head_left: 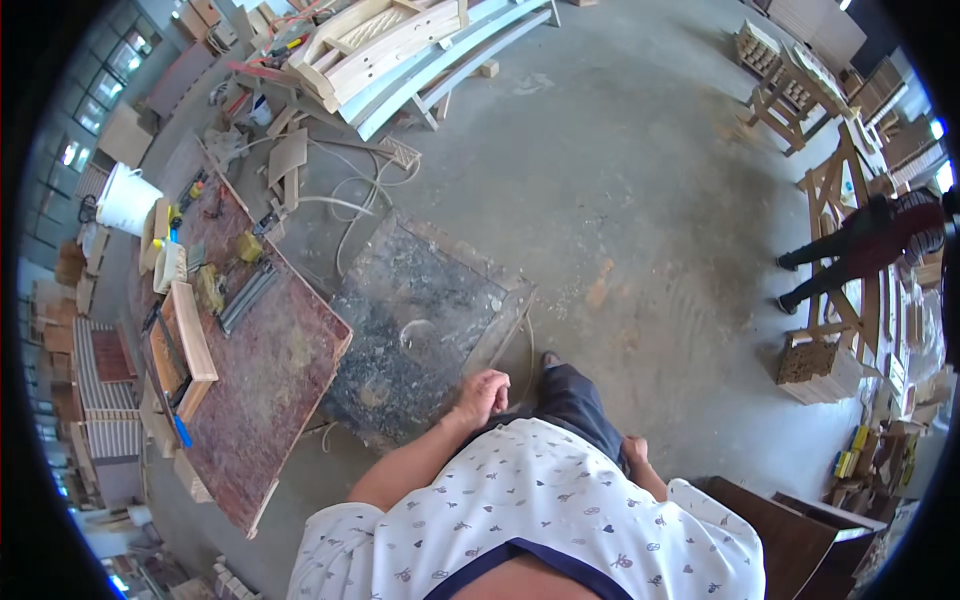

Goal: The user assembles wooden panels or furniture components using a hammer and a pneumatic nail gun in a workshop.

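Note:
My left hand (483, 396) hangs in front of my waist with its fingers curled in, and nothing shows in it. Beyond it on the floor lies a dark, stained board (425, 325) with pale smears. At my right side, my right hand (635, 452) hangs low beside my dark trousers; its fingers are mostly hidden. Neither hand touches any object that I can see. To the left is a worn reddish worktable (255, 385), carrying a wooden frame piece (188, 335), grey metal strips (248, 298) and a yellow block (250, 247).
A white bucket (128, 198) stands past the table. Curved wooden parts (385, 45) rest on a stand at the far left. A pale hose (350, 205) loops over the floor. On the right, another person (865, 245) is beside wooden racks (830, 200) and stacked timber (815, 370).

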Motion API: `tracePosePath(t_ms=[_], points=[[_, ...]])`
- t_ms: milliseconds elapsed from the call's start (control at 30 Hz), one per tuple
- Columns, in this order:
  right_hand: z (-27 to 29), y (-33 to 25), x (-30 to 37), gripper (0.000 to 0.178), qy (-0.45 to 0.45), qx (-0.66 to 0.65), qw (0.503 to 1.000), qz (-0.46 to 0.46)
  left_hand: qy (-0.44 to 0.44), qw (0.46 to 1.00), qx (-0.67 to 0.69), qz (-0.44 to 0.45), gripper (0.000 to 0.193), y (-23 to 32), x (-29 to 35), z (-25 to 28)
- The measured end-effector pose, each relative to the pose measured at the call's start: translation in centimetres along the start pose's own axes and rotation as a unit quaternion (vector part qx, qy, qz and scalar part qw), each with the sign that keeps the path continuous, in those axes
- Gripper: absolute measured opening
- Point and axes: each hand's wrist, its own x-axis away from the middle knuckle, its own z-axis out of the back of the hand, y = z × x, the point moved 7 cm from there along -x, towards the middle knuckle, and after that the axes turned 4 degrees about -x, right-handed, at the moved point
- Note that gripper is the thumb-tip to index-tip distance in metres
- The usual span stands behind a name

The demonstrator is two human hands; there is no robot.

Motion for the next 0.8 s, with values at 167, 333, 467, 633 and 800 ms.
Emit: tracePosePath(t_ms=[167, 333, 467, 633, 800], points=[[2.4, -7.2, -5.6, 0.041, -0.199, -0.414, 0.830, 0.317, 0.039, 0.999, 0.008, -0.012, 0.016, 4.5, -6.8, -2.4], [8.3, -13.7, -16.9, 0.025, 0.018, -0.074, 0.995, -0.066, 0.098, 0.994, 0.047, -0.019, 0.015, 8.4, -14.8, -7.4], [16.6, -28.1, -19.1, 0.015, 0.016, -0.213, 0.974, -0.073, 0.132, 0.989, 0.071, -0.017, 0.014, 12.5, -19.8, -10.9], [23.4, -35.6, -27.3, 0.012, -0.022, -0.348, 0.937, -0.028, 0.167, 0.980, 0.110, -0.012, 0.013, 16.0, -25.3, -13.8], [21.7, -41.6, -30.6, 0.015, -0.025, -0.378, 0.925, -0.020, 0.168, 0.971, 0.163, -0.059, 0.017, 22.2, -28.9, -15.0]])
